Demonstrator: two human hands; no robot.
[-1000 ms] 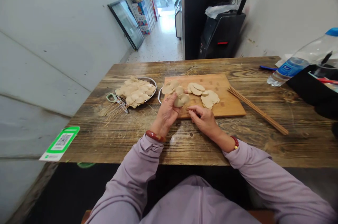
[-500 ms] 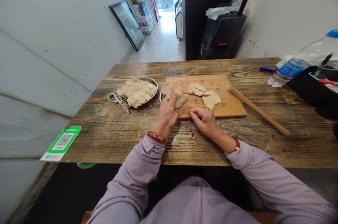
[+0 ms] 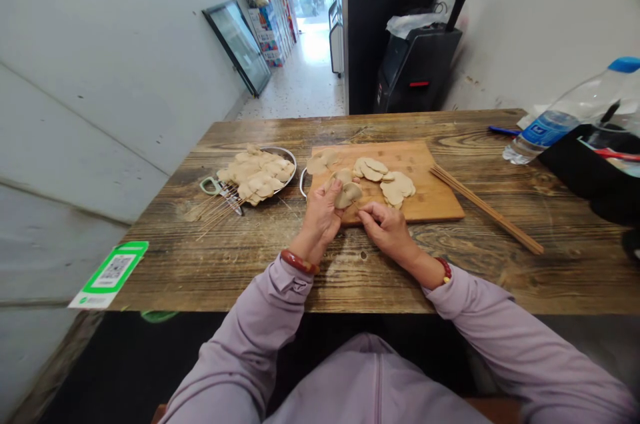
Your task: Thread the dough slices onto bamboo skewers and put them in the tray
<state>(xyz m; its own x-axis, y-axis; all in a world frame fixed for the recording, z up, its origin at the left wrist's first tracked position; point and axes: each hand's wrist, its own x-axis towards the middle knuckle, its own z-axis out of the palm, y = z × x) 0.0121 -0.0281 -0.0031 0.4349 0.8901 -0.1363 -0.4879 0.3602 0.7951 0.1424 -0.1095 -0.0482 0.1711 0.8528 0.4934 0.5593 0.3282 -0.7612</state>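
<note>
My left hand (image 3: 324,212) pinches thin, round beige slices (image 3: 349,195) between thumb and fingers, above the near left part of a wooden cutting board (image 3: 420,211). Close beside it, my right hand (image 3: 384,224) is closed on the end of a thin bamboo skewer (image 3: 357,208), which runs up to the slices; its far part is hidden by them. More loose beige slices (image 3: 397,188) lie in overlapping piles on the board. At the left, a round metal tray (image 3: 291,161) bears a heap of skewered slices (image 3: 257,174), their sticks pointing toward me.
A bundle of bamboo skewers (image 3: 487,211) lies right of the board. Scissors with a pale green handle (image 3: 210,185) rest by the tray. A large water bottle (image 3: 543,134), a blue pen (image 3: 503,131) and a black holder (image 3: 570,164) occupy the right side. A green QR card (image 3: 113,274) lies front left.
My left hand has shifted slightly right with the slices, nearer to my right hand. My right hand keeps its pinch on the skewer. The whole view has turned a little to the right.
</note>
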